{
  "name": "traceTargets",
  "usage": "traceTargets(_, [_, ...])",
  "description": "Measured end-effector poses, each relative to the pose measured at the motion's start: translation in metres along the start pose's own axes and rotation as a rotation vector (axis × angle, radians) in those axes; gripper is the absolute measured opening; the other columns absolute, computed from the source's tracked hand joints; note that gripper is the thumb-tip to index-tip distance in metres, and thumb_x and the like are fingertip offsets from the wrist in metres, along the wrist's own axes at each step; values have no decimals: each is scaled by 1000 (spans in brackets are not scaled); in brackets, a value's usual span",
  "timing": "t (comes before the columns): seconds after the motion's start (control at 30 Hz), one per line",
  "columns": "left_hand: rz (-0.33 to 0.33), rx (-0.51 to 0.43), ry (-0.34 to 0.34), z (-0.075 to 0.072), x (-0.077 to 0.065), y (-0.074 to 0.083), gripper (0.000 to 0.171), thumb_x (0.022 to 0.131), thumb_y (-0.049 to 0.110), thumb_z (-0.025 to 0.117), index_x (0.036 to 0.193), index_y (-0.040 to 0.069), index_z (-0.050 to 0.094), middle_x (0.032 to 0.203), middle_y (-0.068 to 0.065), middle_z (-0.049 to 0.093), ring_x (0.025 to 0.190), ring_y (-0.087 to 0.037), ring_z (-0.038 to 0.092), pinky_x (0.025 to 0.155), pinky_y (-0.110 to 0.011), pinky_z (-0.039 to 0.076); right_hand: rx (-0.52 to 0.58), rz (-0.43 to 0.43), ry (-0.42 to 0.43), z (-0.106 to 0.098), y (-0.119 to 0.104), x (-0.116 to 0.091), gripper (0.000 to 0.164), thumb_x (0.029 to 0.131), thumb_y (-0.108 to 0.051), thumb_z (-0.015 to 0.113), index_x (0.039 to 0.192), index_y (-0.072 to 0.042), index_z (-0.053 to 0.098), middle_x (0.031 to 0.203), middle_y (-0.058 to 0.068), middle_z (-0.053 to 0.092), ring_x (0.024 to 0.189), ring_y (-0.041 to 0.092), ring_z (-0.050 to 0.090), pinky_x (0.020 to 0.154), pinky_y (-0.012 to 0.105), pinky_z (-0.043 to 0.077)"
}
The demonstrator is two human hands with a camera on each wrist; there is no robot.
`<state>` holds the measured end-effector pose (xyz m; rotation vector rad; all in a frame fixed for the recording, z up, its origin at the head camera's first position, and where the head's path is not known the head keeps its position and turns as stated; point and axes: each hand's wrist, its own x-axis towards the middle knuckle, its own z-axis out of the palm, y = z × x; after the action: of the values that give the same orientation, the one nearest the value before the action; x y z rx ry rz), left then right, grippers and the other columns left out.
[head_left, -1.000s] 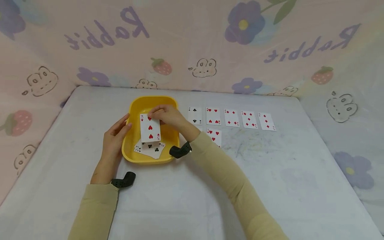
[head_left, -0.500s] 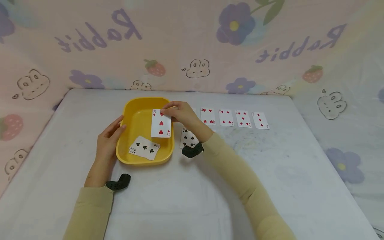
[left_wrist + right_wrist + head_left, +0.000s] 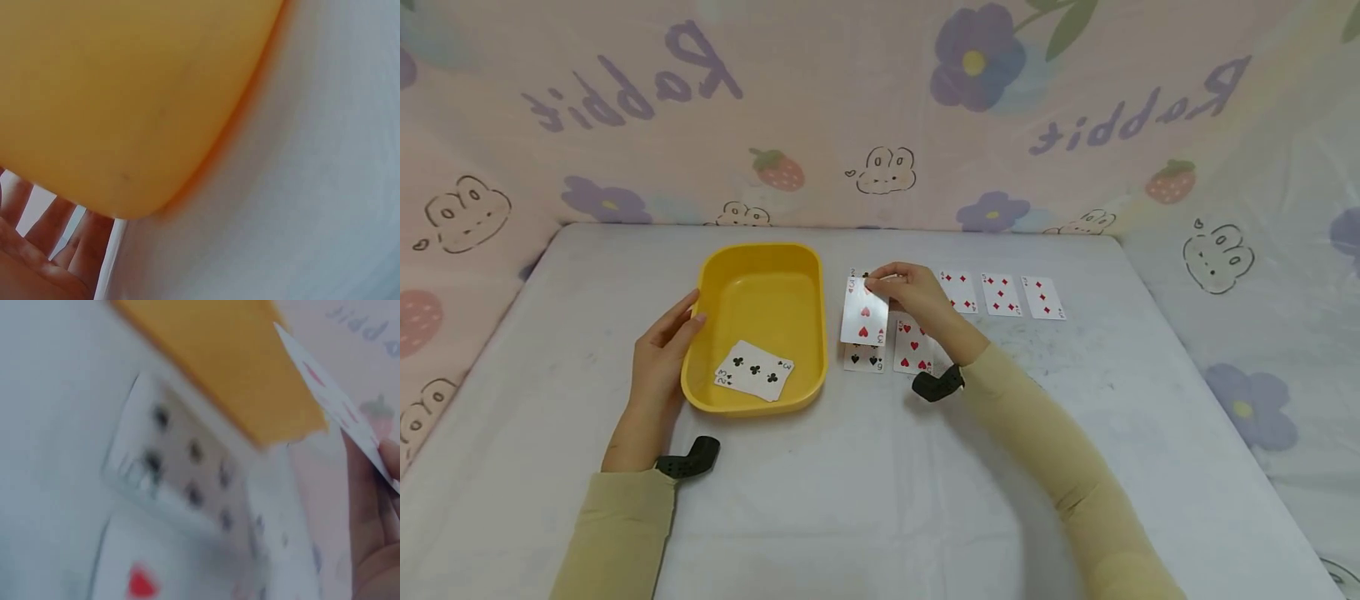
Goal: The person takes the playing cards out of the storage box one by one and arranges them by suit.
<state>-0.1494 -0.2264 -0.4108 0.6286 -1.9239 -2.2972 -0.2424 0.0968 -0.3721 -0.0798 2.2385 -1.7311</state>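
Observation:
My right hand [image 3: 917, 296] pinches the top edge of a three of hearts card [image 3: 864, 321] between thumb and fingers. That card is over the table just right of the yellow tray [image 3: 811, 333], overlapping a spades card [image 3: 865, 360] in the head view. Beside the spades card lies a hearts card [image 3: 914, 348]. Along the tray's left side rests my left hand [image 3: 658, 354], thumb and fingertips at the rim; its fingers [image 3: 53, 225] look extended beside the yellow wall in the left wrist view. Inside the tray, near its front, sits a small pile with a three of clubs [image 3: 754, 371] on top.
Diamond cards [image 3: 1002, 294] lie face up in a back row to the right, partly hidden by my right hand. A white cloth [image 3: 820, 500] covers the table. Behind it stands a printed fabric backdrop [image 3: 820, 100].
My right hand has carried the three of hearts rightward from above the tray to above the table cards. My left hand has stayed at the tray's side. The view has shifted slightly.

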Motion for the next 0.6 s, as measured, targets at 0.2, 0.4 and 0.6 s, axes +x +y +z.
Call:
traceTargets(0.2, [-4, 21, 16, 1, 0, 1, 49, 85, 36, 72, 132, 34, 59, 141, 0, 48, 115, -7, 49, 84, -8, 48, 10, 30, 79, -23, 21, -5, 28, 89, -20, 67, 111, -3, 64, 111, 9, 69, 87, 12, 64, 88, 30, 55])
traceTargets(0.4, [-1, 26, 31, 2, 0, 2, 48, 84, 36, 72, 131, 33, 59, 137, 2, 50, 114, -7, 49, 85, -8, 48, -39, 59, 127, -42, 35, -11, 28, 90, -24, 67, 111, -6, 64, 104, 5, 70, 92, 11, 61, 91, 32, 54])
traceTargets(0.6, [-1, 11, 38, 1, 1, 1, 47, 85, 34, 72, 131, 33, 60, 131, 6, 52, 113, -6, 49, 82, -7, 49, -64, 56, 149, -61, 48, -20, 31, 90, -28, 67, 112, -7, 64, 92, -6, 69, 95, 10, 57, 88, 27, 50])
